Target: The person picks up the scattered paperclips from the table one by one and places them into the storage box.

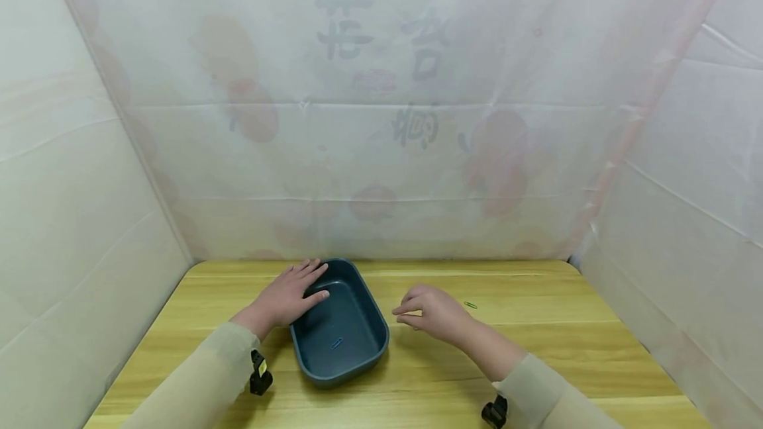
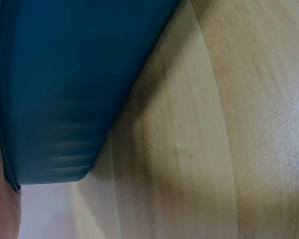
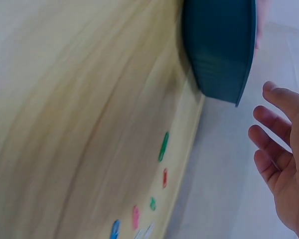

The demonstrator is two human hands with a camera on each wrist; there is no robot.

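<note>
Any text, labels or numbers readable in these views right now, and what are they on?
Backdrop sheet: faint grey Chinese characters show through, too blurred and washed out to read.
Blue tray: no label or marking visible.
Paper clips: no text.
Wooden table: no text.

The head view looks forward and down from above the person's forearms onto the light wooden table (image 1: pixel 536 349), taking in the whole dark blue rounded plastic tray (image 1: pixel 357 356). The left wrist view sits low and very near, tilted, facing the tray's outer wall (image 2: pixel 65 99). The right wrist view, also tilted, looks across the table (image 3: pixel 65 124) toward that same tray (image 3: pixel 219 50).
</note>
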